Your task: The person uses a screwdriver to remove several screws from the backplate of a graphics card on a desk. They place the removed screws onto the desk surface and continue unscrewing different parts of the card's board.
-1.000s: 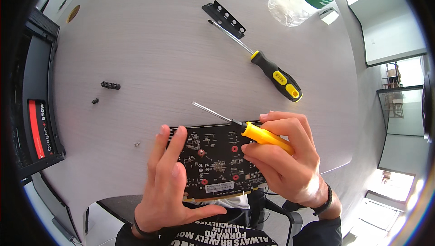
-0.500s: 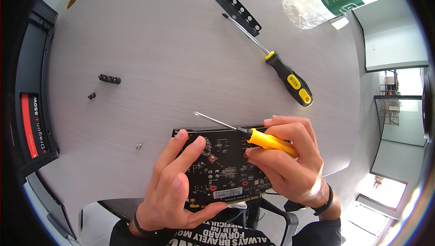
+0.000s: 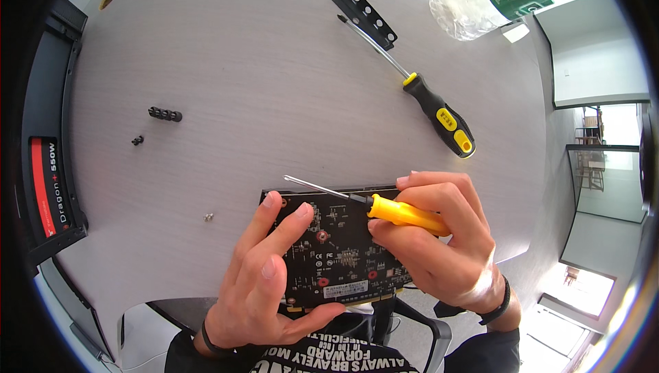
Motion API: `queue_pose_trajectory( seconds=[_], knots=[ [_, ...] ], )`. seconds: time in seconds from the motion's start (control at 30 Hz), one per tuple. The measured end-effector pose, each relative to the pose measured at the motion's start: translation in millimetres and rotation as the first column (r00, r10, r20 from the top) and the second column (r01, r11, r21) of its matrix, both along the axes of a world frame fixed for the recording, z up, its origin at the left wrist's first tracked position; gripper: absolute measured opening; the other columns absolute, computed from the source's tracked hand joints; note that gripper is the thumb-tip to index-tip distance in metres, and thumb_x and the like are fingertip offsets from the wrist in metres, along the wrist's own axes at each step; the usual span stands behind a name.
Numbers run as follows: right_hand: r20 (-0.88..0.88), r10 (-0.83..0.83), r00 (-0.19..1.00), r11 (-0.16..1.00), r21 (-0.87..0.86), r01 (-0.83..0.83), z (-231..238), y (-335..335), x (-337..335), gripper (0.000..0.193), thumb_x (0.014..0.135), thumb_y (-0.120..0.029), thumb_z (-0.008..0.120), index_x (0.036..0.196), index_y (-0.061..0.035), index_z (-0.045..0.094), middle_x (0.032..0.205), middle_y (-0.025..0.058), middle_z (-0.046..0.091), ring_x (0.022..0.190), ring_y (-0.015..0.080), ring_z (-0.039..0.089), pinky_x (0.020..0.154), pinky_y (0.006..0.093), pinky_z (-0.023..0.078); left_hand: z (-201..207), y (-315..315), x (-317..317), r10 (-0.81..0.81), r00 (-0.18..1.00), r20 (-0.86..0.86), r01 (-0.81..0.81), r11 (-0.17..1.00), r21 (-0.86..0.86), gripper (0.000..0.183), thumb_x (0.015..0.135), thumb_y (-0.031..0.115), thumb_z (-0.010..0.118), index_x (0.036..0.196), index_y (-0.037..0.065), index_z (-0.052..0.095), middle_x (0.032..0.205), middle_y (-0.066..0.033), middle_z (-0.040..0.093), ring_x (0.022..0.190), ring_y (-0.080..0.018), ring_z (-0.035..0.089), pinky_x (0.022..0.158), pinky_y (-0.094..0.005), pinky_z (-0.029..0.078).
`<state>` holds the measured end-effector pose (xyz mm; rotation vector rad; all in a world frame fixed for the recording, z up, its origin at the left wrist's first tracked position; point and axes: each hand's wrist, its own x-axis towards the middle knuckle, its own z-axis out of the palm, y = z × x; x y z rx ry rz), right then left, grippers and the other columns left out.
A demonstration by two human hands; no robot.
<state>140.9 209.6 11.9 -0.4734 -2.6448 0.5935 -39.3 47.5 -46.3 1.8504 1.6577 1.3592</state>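
Note:
A black graphics card point(image 3: 350, 261) lies with its circuit side up at the table's near edge. My left hand point(image 3: 257, 284) grips its left end, the thumb along the near edge and the fingers spread over the board. In my right hand point(image 3: 443, 253) is a small yellow screwdriver point(image 3: 410, 215), held by the handle. Its shaft points left across the card's far edge, and the tip touches no screw. Red-ringed screw holes dot the board; one holds a silver screw point(image 3: 322, 235). Part of the card's right end is hidden by my right hand.
Small silver screws point(image 3: 209, 217) lie left of the card. Farther left are a ribbed black piece point(image 3: 165, 114) and a small black fastener point(image 3: 138, 141). A larger black-and-yellow screwdriver point(image 3: 439, 113) rests against a black bracket point(image 3: 364, 17). A black computer case point(image 3: 58, 119) borders the left; a plastic bag point(image 3: 467, 10) lies far right.
The yellow screwdriver has turned slightly, its tip shifting left and nearer to me. My right hand has moved a little with it; the left hand stays on the card.

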Motion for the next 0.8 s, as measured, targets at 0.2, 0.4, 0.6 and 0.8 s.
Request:
queue_pose_trajectory(
  seconds=[0.2,0.4,0.6,0.8],
  knots=[
    [-0.019,-0.009,1.0,1.0,-0.014,0.009,0.4,1.2,-1.3,0.029,0.064,-0.001,0.079,0.093,0.0004,0.073,0.101,0.0126,0.063,0.1,0.0331,0.064,0.079,0.0362,0.058,-0.5,-1.2,0.8,0.007,1.0,0.009,-0.007,1.0,-0.005,0.108,0.086,0.036,0.085,0.163,0.004,0.016,0.143,-0.0346,0.054,0.135,-0.0579,0.049,0.11,-0.0573,0.046],
    [0.028,-0.076,0.997,0.995,-0.069,0.078,3.9,-0.3,-1.3,0.03,0.065,-0.003,0.091,0.091,-0.0083,0.077,0.1,0.0095,0.065,0.101,0.0309,0.066,0.08,0.0374,0.056,-0.1,-2.5,-2.9,-0.033,0.999,-0.011,0.032,0.999,-0.036,0.117,0.085,0.04,0.086,0.164,0.005,0.008,0.147,-0.0347,0.05,0.142,-0.0552,0.041,0.115,-0.0577,0.04],
    [0.007,-0.102,0.995,0.991,-0.086,0.103,8.3,0.2,0.4,0.035,0.063,-0.006,0.093,0.094,-0.0077,0.077,0.1,0.01,0.065,0.101,0.0321,0.066,0.083,0.0385,0.056,1.1,0.0,0.0,-0.029,1.0,-0.01,0.029,0.999,-0.04,0.117,0.085,0.04,0.086,0.164,0.005,0.008,0.146,-0.0349,0.05,0.142,-0.0551,0.041,0.115,-0.0574,0.04],
    [-0.078,-0.152,0.985,0.986,-0.088,0.145,21.7,5.8,10.9,0.039,0.07,0.008,0.082,0.107,-0.0042,0.074,0.093,0.0127,0.069,0.089,0.0328,0.067,0.075,0.0383,0.056,-1.5,0.2,-0.3,-0.003,0.999,0.033,0.003,1.0,-0.002,0.107,0.086,0.035,0.086,0.162,0.003,0.019,0.143,-0.0349,0.053,0.137,-0.0569,0.048,0.112,-0.0568,0.044]
  ],
)
